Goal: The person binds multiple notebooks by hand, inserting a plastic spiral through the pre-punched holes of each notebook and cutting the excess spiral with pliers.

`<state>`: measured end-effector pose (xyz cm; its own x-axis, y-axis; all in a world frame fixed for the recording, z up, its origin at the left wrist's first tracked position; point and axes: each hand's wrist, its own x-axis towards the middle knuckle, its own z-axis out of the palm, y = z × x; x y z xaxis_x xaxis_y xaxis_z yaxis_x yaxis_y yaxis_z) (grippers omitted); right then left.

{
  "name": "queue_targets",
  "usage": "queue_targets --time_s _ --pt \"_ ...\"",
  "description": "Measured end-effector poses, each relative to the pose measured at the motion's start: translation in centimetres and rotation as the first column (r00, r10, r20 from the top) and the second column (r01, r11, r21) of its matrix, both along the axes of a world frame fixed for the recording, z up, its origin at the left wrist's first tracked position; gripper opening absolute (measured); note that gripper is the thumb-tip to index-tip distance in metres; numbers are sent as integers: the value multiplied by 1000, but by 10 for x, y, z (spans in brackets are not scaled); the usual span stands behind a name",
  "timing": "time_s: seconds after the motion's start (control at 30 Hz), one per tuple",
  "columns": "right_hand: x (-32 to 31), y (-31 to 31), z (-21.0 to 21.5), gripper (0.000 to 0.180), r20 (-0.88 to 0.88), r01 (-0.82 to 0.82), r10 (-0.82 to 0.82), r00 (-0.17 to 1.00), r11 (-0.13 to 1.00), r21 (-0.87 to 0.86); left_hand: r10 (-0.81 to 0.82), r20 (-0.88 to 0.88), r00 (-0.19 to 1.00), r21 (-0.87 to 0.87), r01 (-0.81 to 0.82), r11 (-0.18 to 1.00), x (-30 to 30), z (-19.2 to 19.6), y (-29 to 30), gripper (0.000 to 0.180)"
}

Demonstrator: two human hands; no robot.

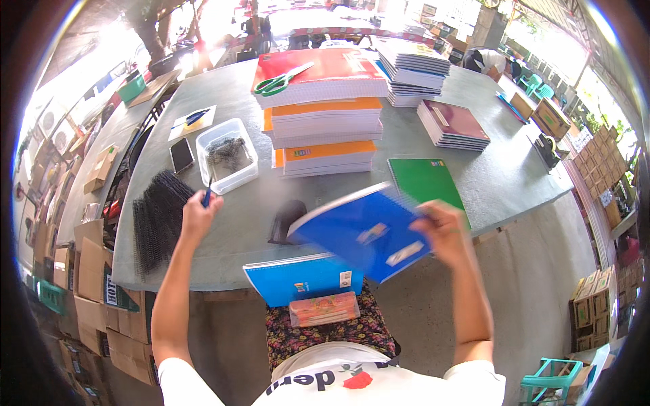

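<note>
My right hand grips a blue notebook by its right side; it is tilted above the table's front edge and slightly blurred. In my left hand is a small blue-handled tool, its thin tip near a clear plastic tub with dark wire pieces inside. To the left of that hand lies a bundle of black spiral binding coils. A green notebook lies behind my right hand. A light-blue notebook leans at my lap, behind a pinkish-orange packet.
Orange-edged paper stacks carry a red-covered stack with green-handled scissors on top. More notebooks and a maroon-covered pile stand right. A phone lies beside the tub, a dark curved object mid-table.
</note>
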<state>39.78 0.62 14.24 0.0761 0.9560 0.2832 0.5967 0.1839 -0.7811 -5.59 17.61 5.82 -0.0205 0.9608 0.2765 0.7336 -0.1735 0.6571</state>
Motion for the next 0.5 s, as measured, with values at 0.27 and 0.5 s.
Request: queue_targets --time_s 0.27,0.5 --pt "182 33 -7 36 65 51 -46 997 997 -66 18 -460 887 182 75 981 -7 -56 -77 43" --pt "226 64 -163 43 233 648 -607 760 737 -192 422 -259 869 296 -344 891 -119 -18 -32 20"
